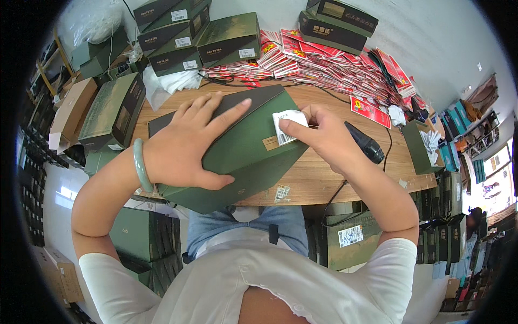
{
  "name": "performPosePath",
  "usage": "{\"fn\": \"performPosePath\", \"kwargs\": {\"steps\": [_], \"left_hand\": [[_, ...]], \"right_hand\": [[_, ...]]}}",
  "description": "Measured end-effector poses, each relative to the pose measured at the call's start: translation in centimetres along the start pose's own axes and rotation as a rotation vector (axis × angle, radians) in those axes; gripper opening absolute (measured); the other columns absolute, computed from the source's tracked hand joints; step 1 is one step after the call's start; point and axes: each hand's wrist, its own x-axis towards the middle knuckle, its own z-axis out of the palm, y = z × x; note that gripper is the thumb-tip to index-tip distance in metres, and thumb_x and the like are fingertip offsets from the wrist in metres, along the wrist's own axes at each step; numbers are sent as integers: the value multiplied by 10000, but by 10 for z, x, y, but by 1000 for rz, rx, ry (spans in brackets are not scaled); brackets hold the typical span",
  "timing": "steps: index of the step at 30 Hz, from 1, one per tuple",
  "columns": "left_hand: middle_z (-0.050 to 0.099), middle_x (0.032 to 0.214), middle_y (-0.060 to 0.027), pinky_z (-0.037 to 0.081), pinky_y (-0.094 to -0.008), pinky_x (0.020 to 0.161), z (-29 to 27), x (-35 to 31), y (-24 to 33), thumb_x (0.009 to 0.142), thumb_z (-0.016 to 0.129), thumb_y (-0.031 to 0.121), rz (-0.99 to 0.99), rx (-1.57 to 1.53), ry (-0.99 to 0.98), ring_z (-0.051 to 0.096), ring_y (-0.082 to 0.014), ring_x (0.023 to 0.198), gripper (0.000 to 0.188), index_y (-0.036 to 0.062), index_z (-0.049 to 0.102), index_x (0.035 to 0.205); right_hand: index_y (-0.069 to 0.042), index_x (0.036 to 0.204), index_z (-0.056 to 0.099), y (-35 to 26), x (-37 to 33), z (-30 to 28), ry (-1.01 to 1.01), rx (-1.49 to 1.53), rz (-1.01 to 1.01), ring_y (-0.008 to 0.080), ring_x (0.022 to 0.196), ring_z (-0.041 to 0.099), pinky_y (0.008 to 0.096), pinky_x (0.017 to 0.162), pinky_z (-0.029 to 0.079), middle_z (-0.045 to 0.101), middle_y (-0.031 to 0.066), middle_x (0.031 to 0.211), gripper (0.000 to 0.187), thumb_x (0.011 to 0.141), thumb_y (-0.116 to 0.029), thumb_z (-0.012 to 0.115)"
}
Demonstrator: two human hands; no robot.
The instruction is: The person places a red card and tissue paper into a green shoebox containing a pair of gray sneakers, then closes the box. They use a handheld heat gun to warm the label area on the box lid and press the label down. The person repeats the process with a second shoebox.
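A dark green shoebox [245,154] rests tilted on the wooden table in front of me, its near corner jutting past the table edge. Fingers spread, my left hand [189,143] lies flat across the box and steadies it. At the box's right end, my right hand [318,132] pinches a white barcode sticker [288,127] between thumb and fingers. The sticker's lower left part lies against the box, beside a small tan printed patch [271,143]; its upper right part is under my thumb. Whether that part is stuck down or lifted, I cannot tell.
Stacked shoeboxes [229,38] stand at the back left, others [337,29] at the back right. Red-and-white cards [329,67] heap along the table's far side. A black handheld device [365,143] with a cable lies to the right. Crumpled white paper [178,80] sits behind the box.
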Motion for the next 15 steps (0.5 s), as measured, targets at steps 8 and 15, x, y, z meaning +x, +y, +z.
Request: {"fn": "performPosePath", "kwargs": {"steps": [8, 15], "left_hand": [[252, 1527, -356, 257, -672, 1100, 0, 12, 10, 794, 722, 464, 172, -14, 43, 296, -536, 1403, 932, 308, 235, 1573], [233, 1562, -301, 219, -688, 1112, 5, 16, 17, 819, 721, 401, 183, 19, 20, 269, -539, 1415, 785, 370, 365, 1518]], "right_hand": [[-19, 966, 603, -16, -2, 0, -136, -33, 94, 103, 795, 557, 259, 689, 456, 622, 47, 873, 430, 858, -397, 777], [29, 823, 617, 5, 3, 2, -30, -68, 11, 198, 749, 623, 333, 657, 504, 639, 148, 794, 522, 765, -449, 818]]}}
